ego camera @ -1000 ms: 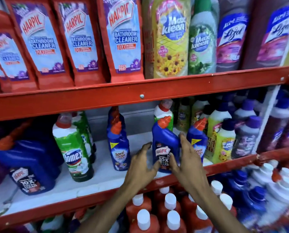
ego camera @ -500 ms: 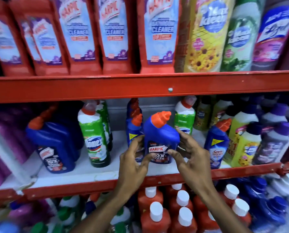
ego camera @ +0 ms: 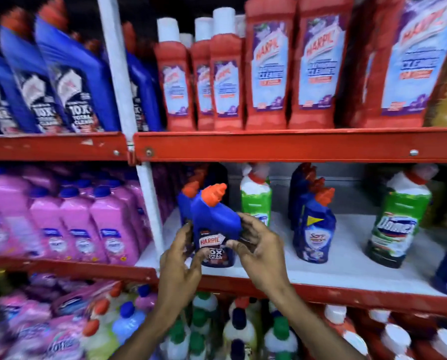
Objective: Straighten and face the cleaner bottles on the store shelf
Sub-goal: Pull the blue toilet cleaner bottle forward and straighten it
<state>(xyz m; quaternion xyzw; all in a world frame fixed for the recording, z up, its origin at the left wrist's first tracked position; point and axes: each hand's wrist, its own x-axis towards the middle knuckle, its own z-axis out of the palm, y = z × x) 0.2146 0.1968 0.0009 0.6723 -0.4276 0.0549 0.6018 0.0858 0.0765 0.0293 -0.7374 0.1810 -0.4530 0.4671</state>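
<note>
A blue Harpic bottle (ego camera: 213, 219) with an orange cap stands at the left end of the white middle shelf (ego camera: 347, 266), label facing me. My left hand (ego camera: 181, 258) grips its left side and my right hand (ego camera: 256, 245) grips its right side. Directly behind it is another blue bottle (ego camera: 184, 201). To the right stand a green Domex bottle (ego camera: 256, 198), a blue Sani Fresh bottle (ego camera: 314, 229) with more behind it, and a second green Domex bottle (ego camera: 396, 222).
A white upright post (ego camera: 149, 203) bounds the shelf's left end. Pink bottles (ego camera: 87, 224) fill the bay to its left. Red Harpic bathroom cleaners (ego camera: 269, 68) line the shelf above. White-capped and green-capped bottles (ego camera: 240, 331) crowd the shelf below.
Both hands have carried the blue Harpic bottle leftward along the shelf to its left end by the post. My view has swung left with it.
</note>
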